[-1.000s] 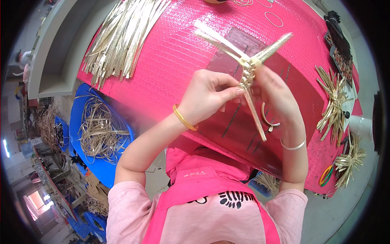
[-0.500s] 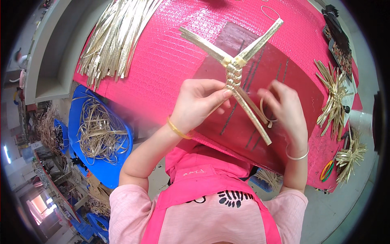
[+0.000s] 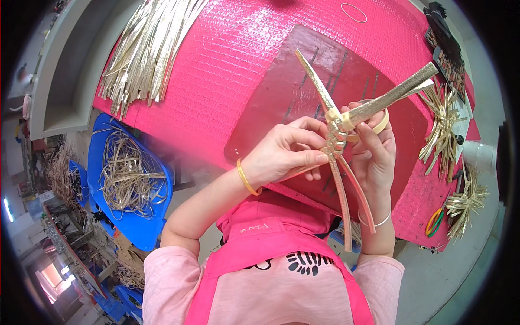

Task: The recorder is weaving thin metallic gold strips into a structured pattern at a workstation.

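A gold braided piece of flat strips (image 3: 336, 142) is held over the table, with long strip ends fanning out above and below the plaited middle. My left hand (image 3: 297, 151) is closed, its thumb and fingers pinching the lower part of the braid. My right hand (image 3: 375, 149) is closed at the upper right of the braid, its fingers around a cream-coloured band (image 3: 382, 123) that loops beside the strip ends. Cream wraps circle the strips where they leave the braid. Part of the band is hidden behind the fingers and strips.
Under my hands lies a dark red mat (image 3: 260, 127) on the pink table cover (image 3: 211, 81). Loose gold strips (image 3: 149, 54) lie at the far left. Gold bundles (image 3: 441, 127) and scissors (image 3: 435, 222) are on the right. A thin ring (image 3: 346, 13) lies far off; a blue bin (image 3: 143, 225) holds strips.
The braid has moved down and right and turned, its upper ends now leaning right. My right hand has come up from beside the lower ends to the upper joint, bringing the cream band.
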The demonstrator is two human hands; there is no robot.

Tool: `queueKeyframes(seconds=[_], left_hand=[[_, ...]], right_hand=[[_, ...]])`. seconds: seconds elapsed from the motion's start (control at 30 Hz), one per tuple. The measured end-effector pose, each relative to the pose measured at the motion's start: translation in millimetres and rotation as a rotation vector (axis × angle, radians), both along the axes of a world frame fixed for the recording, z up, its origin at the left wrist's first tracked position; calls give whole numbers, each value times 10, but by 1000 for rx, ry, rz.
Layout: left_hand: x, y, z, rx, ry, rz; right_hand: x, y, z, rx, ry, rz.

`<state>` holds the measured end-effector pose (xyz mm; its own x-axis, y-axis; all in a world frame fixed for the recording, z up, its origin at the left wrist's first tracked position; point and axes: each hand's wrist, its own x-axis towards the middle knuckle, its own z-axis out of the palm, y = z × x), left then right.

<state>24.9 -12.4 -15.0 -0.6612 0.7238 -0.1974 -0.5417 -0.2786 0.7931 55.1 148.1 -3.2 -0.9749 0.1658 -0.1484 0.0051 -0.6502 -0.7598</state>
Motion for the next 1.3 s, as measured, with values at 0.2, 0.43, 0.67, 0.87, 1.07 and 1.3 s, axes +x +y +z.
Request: queueKeyframes(seconds=[0.2,0.43,0.67,0.87,1.07,1.3], left_hand=[[25,-1,15,-14,-36,20],[-110,-165,172,-144,145,-9],[-209,63,17,-384,179,375],[-111,256,-83,-120,43,371],[-72,237,-68,-104,61,363],[-6,218,-101,-157,164,426]], right_hand=[[59,-185,-18,255,157,-161],[-101,58,-64,872,23,312],[84,156,267,506,48,74],[-101,-163,-196,377,-149,-44],[-138,-214,-154,320,-119,10],[-155,-183,-120,248,-108,148]])
